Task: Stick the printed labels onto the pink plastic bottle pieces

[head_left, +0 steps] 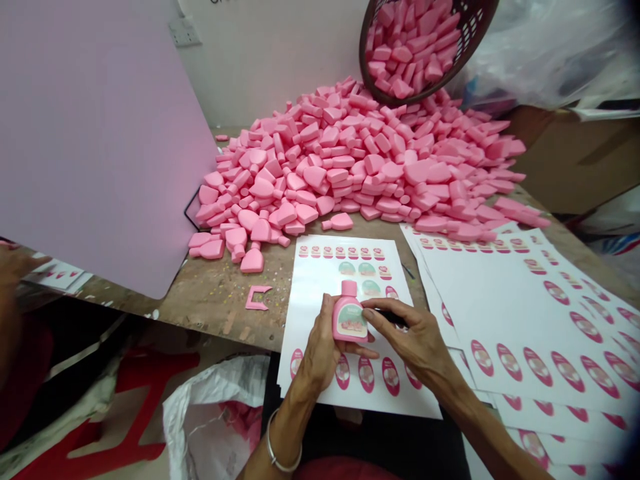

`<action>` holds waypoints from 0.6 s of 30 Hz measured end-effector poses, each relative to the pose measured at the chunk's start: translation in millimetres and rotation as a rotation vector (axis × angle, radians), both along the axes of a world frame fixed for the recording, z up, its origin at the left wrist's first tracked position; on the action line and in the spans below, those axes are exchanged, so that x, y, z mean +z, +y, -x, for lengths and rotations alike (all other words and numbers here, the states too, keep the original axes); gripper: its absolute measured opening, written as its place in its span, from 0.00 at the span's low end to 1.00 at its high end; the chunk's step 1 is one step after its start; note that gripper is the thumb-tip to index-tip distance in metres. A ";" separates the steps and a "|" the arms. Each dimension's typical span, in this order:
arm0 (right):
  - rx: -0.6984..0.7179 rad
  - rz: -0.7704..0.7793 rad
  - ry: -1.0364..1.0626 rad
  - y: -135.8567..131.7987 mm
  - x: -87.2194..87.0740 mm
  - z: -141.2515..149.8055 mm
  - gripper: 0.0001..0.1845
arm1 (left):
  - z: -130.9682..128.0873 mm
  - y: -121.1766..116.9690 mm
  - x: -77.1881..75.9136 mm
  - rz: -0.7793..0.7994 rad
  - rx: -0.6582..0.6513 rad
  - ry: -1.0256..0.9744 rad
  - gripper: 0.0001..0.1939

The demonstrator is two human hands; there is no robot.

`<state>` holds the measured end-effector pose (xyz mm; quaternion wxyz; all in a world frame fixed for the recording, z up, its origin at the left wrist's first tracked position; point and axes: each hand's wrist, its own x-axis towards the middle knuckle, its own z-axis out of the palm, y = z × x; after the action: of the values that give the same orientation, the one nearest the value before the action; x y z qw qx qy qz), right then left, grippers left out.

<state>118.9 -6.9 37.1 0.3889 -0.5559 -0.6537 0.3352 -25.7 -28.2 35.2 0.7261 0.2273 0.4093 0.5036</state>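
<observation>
Pink bottle (349, 313) sits gripped in the left hand (320, 353), right hand (415, 340) partly curled against its label (350, 325); uneven pressure could crease that label, and the heaped pink plastic pieces (340, 153) at twelve o'clock could slide.

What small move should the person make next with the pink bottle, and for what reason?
Probably the right hand should smooth the label flat on the pink bottle. Its fingertips seem to be at the label's edge, and the left hand steadies the bottle above the sticker sheet.
</observation>
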 end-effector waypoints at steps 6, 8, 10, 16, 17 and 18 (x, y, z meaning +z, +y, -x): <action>-0.010 -0.026 -0.032 -1.7 -5.0 1.6 0.12 | 0.4 -0.2 -1.9 -0.032 -0.008 -0.028 0.27; 0.011 -0.109 -0.128 -1.0 -6.8 -2.3 0.13 | 1.7 -2.0 -0.8 -0.093 -0.027 -0.019 0.23; -0.003 -0.221 -0.298 1.9 -6.6 -9.2 0.15 | 3.0 -4.3 0.6 -0.148 -0.039 0.004 0.20; -0.040 -0.166 -0.297 8.6 6.6 -7.0 0.34 | 2.0 -9.6 4.1 -0.160 -0.128 -0.051 0.18; 0.031 -0.102 -0.224 7.4 8.4 0.1 0.37 | 3.2 -11.2 4.4 -0.153 -0.171 -0.047 0.20; 0.096 -0.038 -0.169 6.1 9.4 7.9 0.39 | 6.1 -13.6 4.5 -0.147 -0.211 -0.029 0.21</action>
<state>111.1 -0.8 46.4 0.3264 -0.5427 -0.7163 0.2929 -31.8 -41.8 39.7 0.7623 0.3144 0.3347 0.4561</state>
